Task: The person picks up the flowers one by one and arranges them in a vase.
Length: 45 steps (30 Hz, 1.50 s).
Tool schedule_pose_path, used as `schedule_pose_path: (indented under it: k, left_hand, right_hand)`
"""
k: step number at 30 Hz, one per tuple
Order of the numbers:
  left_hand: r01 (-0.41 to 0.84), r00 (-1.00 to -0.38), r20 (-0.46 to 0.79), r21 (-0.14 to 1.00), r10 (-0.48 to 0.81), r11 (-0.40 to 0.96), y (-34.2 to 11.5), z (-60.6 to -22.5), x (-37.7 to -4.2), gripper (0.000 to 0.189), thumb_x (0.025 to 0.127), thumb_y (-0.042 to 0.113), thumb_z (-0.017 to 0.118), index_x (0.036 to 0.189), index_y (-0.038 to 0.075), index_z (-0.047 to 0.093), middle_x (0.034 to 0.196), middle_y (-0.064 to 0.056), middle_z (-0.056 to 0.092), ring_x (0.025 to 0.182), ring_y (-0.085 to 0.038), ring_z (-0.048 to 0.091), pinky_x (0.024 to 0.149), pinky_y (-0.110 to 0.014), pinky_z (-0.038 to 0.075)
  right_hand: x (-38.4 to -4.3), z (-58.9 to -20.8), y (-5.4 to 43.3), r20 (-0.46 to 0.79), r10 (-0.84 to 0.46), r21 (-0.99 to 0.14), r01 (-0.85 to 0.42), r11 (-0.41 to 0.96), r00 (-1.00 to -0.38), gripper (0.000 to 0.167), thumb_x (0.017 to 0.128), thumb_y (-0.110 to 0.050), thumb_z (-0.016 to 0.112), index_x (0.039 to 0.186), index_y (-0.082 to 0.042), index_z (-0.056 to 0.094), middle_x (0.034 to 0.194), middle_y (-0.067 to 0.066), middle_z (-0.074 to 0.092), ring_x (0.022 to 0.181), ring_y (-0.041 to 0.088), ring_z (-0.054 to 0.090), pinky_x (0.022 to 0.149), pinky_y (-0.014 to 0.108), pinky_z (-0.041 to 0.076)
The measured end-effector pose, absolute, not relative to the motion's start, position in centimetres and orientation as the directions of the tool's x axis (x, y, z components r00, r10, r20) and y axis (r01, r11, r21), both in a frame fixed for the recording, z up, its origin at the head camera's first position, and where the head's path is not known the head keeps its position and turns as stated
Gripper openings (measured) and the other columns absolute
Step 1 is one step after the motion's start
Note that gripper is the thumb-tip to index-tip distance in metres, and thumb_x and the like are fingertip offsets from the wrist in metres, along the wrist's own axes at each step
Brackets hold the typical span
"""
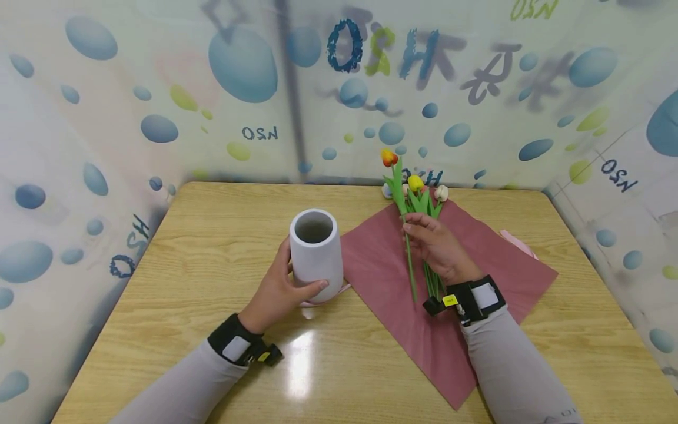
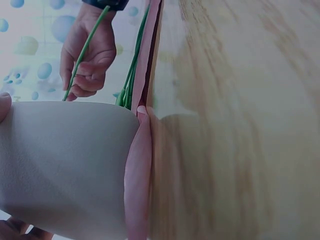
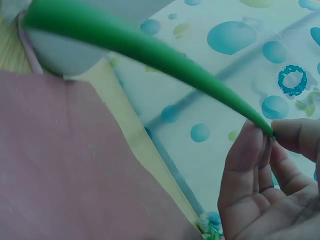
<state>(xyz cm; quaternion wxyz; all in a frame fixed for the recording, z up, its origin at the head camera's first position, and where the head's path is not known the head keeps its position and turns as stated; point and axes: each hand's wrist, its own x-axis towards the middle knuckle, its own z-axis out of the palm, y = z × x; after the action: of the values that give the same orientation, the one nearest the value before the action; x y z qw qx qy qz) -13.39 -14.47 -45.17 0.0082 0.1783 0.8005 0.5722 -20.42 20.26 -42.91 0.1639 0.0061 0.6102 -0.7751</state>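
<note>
My left hand (image 1: 283, 288) grips a white vase (image 1: 318, 265) around its side, thumb across the front. The vase stands upright on the table, its mouth facing up. In my right hand (image 1: 436, 244), thumb and fingertips pinch the green stem (image 3: 165, 62) of an orange-red tulip (image 1: 389, 157), held bloom up above the wrapping paper. Beneath that hand lie several more tulips, among them a yellow tulip (image 1: 415, 183) and a white tulip (image 1: 441, 193). Their stems are partly hidden by the right hand.
Dusty-rose wrapping paper (image 1: 392, 318) covers the table's right part. A pink ribbon (image 2: 137, 175) lies at the vase's base. Light pink material (image 1: 519, 244) shows past the paper's far right edge. Patterned cloth walls (image 1: 339, 118) stand behind the wooden table (image 1: 212, 247).
</note>
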Motion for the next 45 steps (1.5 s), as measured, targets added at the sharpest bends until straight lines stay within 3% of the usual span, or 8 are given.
schedule_pose_path:
  k: [10, 20, 26, 32, 38, 45]
  left_hand:
    - [0.271, -0.937, 0.186, 0.921, 0.295, 0.281, -14.6, -45.3, -13.4, 0.104, 0.083, 0.021, 0.089, 0.161, 0.038, 0.022, 0.154, 0.002, 0.043, 0.136, -0.027, 0.052, 0.112, -0.065, 0.042]
    - [0.263, -0.939, 0.176, 0.922, 0.294, 0.286, -14.6, -45.1, -13.4, 0.106, 0.084, 0.022, 0.089, 0.162, 0.039, 0.02, 0.155, 0.002, 0.042, 0.138, -0.026, 0.049, 0.113, -0.066, 0.039]
    - [0.267, -0.939, 0.182, 0.921, 0.293, 0.282, -14.4, -45.0, -13.5, 0.105, 0.083, 0.023, 0.09, 0.161, 0.038, 0.021, 0.155, 0.002, 0.043, 0.139, -0.025, 0.047, 0.114, -0.066, 0.038]
    - [0.272, -0.939, 0.189, 0.918, 0.287, 0.289, -14.4, -45.2, -13.6, 0.105, 0.082, 0.022, 0.09, 0.161, 0.037, 0.022, 0.154, 0.002, 0.044, 0.14, -0.025, 0.046, 0.114, -0.066, 0.038]
    - [0.271, -0.942, 0.187, 0.914, 0.28, 0.302, -14.3, -45.2, -13.6, 0.105, 0.082, 0.023, 0.091, 0.161, 0.036, 0.023, 0.154, 0.002, 0.044, 0.141, -0.026, 0.046, 0.115, -0.066, 0.038]
    - [0.275, -0.942, 0.191, 0.912, 0.276, 0.304, -14.6, -45.2, -13.5, 0.106, 0.082, 0.022, 0.091, 0.161, 0.036, 0.022, 0.154, 0.001, 0.044, 0.141, -0.027, 0.046, 0.114, -0.067, 0.038]
  right_hand:
    - [-20.2, -42.8, 19.7, -0.162, -0.327, -0.839, 0.304, -0.45, -0.931, 0.013, 0.107, -0.005, 0.052, 0.108, -0.012, 0.062, 0.094, 0.001, 0.069, 0.084, 0.012, 0.069, 0.072, 0.023, 0.06]
    - [-19.5, -42.0, 19.1, -0.02, -0.342, -0.76, 0.236, -0.606, -0.94, 0.015, 0.11, -0.005, 0.045, 0.108, -0.012, 0.058, 0.101, 0.002, 0.066, 0.092, 0.013, 0.067, 0.078, 0.022, 0.06]
    - [-18.7, -40.8, 18.3, 0.038, -0.294, -0.688, 0.189, -0.701, -0.955, 0.016, 0.11, -0.004, 0.043, 0.11, -0.01, 0.057, 0.102, 0.004, 0.068, 0.091, 0.013, 0.069, 0.08, 0.022, 0.061]
    - [-18.6, -39.4, 17.1, 0.087, -0.25, -0.555, 0.161, -0.816, -0.964, 0.018, 0.11, -0.004, 0.042, 0.12, -0.008, 0.056, 0.116, 0.006, 0.069, 0.092, 0.015, 0.071, 0.086, 0.024, 0.061]
    - [-18.7, -37.6, 15.5, 0.086, -0.181, -0.473, 0.12, -0.873, -0.98, 0.006, 0.108, -0.005, 0.051, 0.107, -0.009, 0.054, 0.106, 0.008, 0.065, 0.093, 0.017, 0.069, 0.085, 0.027, 0.062]
    - [-18.9, -35.7, 12.9, 0.019, -0.021, -0.458, 0.01, -0.889, -1.0, 0.007, 0.105, -0.01, 0.059, 0.109, -0.01, 0.053, 0.102, 0.006, 0.061, 0.089, 0.016, 0.065, 0.08, 0.026, 0.061]
